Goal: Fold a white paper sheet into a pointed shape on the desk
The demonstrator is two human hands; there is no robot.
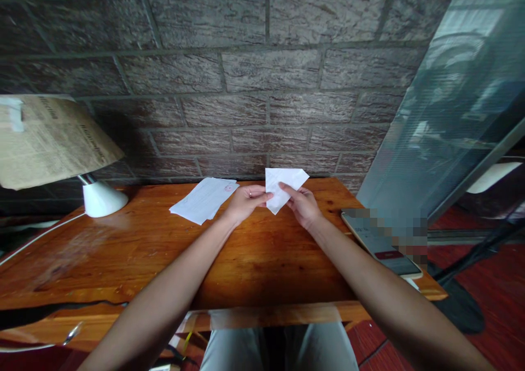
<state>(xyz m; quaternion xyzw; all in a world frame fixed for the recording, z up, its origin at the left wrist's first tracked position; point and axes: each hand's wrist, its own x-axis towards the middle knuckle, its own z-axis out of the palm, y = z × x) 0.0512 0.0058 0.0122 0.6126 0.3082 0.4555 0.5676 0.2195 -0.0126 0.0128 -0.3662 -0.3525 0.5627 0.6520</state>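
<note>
A white piece of folded paper (277, 183) with angled edges and a point at the bottom is held up between my hands, over the far part of the wooden desk. My left hand (248, 201) pinches its left edge between thumb and fingers; a ring shows on one finger. On the right, my right hand (302, 202) grips the paper with the thumb laid across its front and the fingers behind. Just left of my left hand lies a stack of white paper sheets (200, 200), the top one bearing a small red stamp.
A lamp (104, 198) with a newsprint-patterned shade stands at the left. At the desk's right edge lies a phone or tablet (379, 242), beside my right forearm. A brick wall (262, 108) rises behind the wooden desk (262, 267); a translucent panel (414, 125) stands right.
</note>
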